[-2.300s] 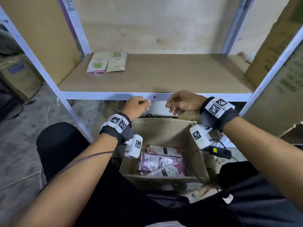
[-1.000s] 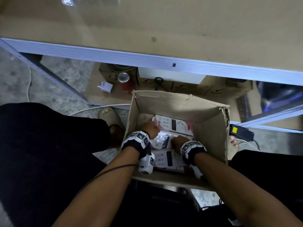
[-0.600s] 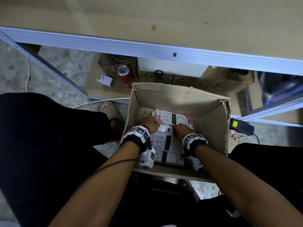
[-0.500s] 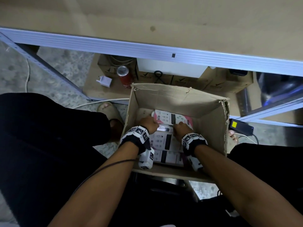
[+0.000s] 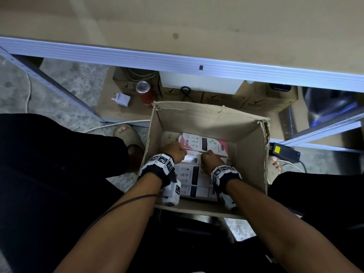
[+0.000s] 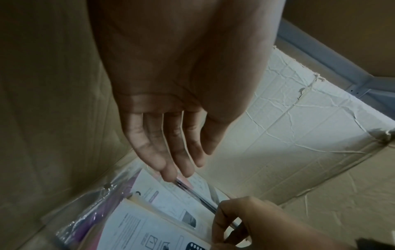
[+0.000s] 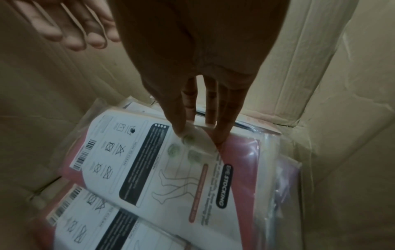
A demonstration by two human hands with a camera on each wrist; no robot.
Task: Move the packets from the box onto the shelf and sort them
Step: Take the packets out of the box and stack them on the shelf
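Note:
An open cardboard box (image 5: 206,119) stands on the floor between my knees, and both hands are down inside it. Several flat plastic packets (image 5: 194,177) with white printed labels on pink lie stacked in it. My right hand (image 7: 198,133) pinches the far edge of the top pink packet (image 7: 171,169) between thumb and fingers; from the head view the same hand (image 5: 210,159) shows knuckles up. My left hand (image 6: 181,169) has straight fingers, whose tips touch a packet's edge (image 6: 188,187) near the left wall. The farthest packet (image 5: 204,143) lies just beyond both hands.
The wooden shelf board (image 5: 197,26) with its pale metal rail (image 5: 177,60) runs above the box. Under it stand a red can (image 5: 144,91), a white plug adapter (image 5: 122,99) and low cardboard boxes (image 5: 256,99). A black device with a yellow label (image 5: 283,152) lies right of the box.
Both hands came down from the shelf edge into the box. Over the last second they slid toward the far packets; in the last half second they barely moved.

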